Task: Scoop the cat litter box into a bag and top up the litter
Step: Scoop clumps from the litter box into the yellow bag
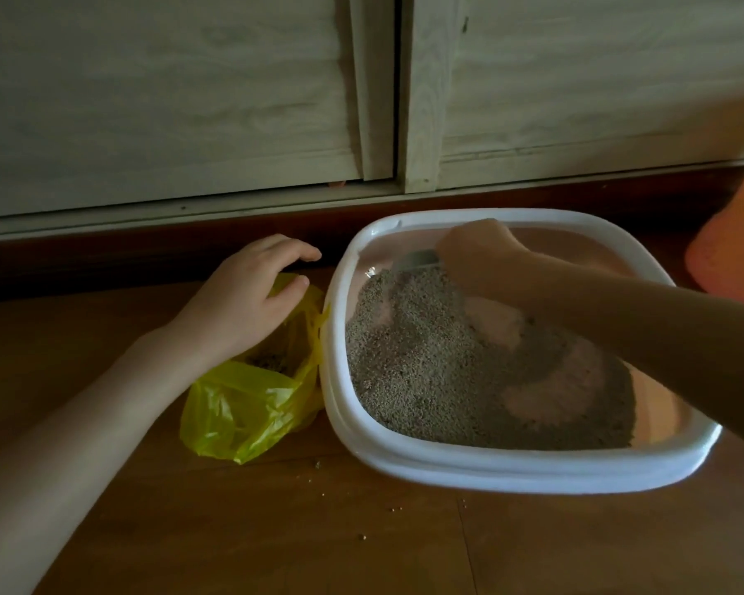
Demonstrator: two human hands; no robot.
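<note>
We are kneeling at a white litter box [439,463] full of grey litter [426,358] on the floor. Just left, our left hand [245,296] is resting, fingers loose, on the yellow bag [241,405]. Farther in, our right hand [477,255] is gripping the scoop [417,260].
</note>
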